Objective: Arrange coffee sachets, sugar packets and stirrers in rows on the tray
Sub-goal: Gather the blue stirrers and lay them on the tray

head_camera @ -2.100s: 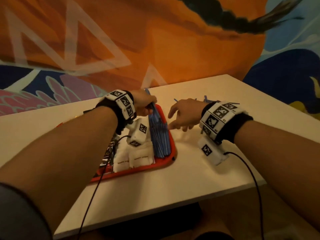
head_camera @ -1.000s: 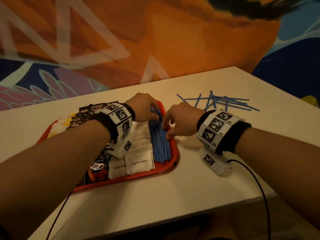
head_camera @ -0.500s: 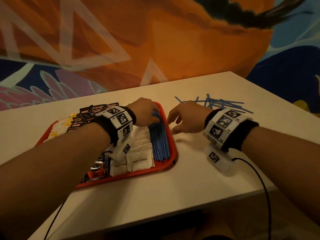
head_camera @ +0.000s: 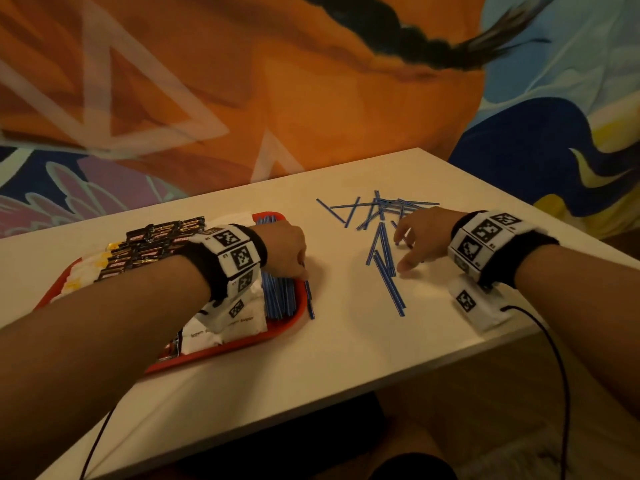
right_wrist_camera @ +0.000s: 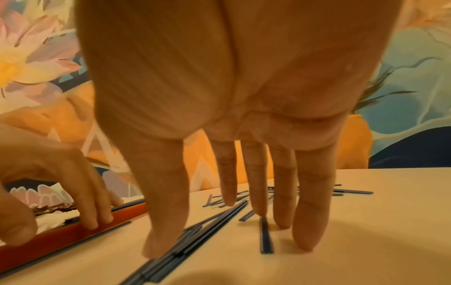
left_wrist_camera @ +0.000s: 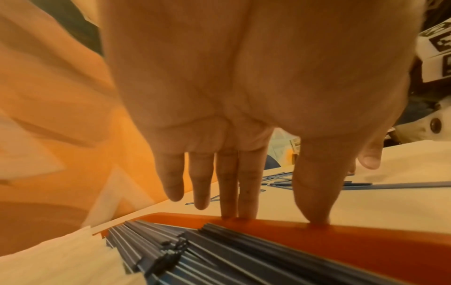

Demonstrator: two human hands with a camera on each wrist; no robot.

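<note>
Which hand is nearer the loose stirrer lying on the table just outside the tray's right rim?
Left. The left hand rests on the red tray rim just beside that stirrer; the right hand is farther right, over the scattered stirrers.

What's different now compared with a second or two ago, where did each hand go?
The right hand left the tray's right edge and moved right, to the loose stirrers on the table; its straight fingers now touch them. The left hand shifted from the stirrer row on the tray to the tray rim, fingertips resting there. One stirrer now lies just outside the rim. The sugar packets and coffee sachets stayed put.
</note>
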